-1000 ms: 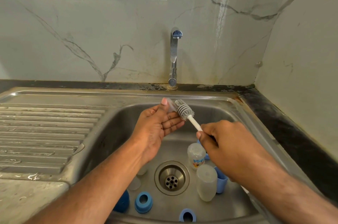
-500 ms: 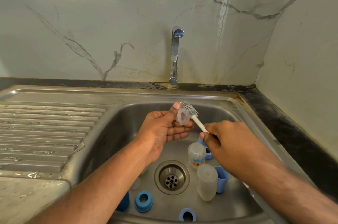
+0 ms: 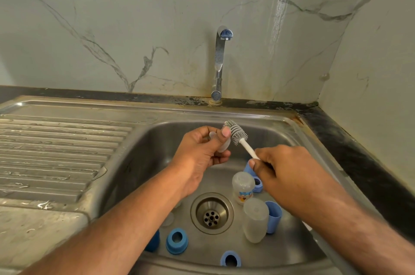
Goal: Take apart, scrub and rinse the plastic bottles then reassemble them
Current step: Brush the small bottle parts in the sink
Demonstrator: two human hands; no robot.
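Over the sink basin, my left hand (image 3: 202, 151) pinches a small clear silicone teat (image 3: 223, 146) between thumb and fingers. My right hand (image 3: 280, 171) grips the white handle of a bottle brush (image 3: 237, 134), whose grey bristle head touches the teat's right side. Below, on the basin floor, stand two clear plastic bottles: a small one with a printed label (image 3: 242, 187) and a plain frosted one (image 3: 256, 218). Blue collar rings lie near the front: one (image 3: 177, 241) left of the drain, one (image 3: 230, 259) at the front edge. Blue caps (image 3: 274, 214) sit behind the bottles.
The steel sink (image 3: 139, 162) has a drain (image 3: 211, 213) in its middle and a ribbed wet draining board (image 3: 56, 151) to the left. A chrome tap (image 3: 221, 61) rises at the back, shut off. Black counter edge (image 3: 359, 162) and marble walls close the right side.
My left hand turned the teat from facing the camera to edge-on, thumb now over it. The brush head stayed against it, shifting slightly.
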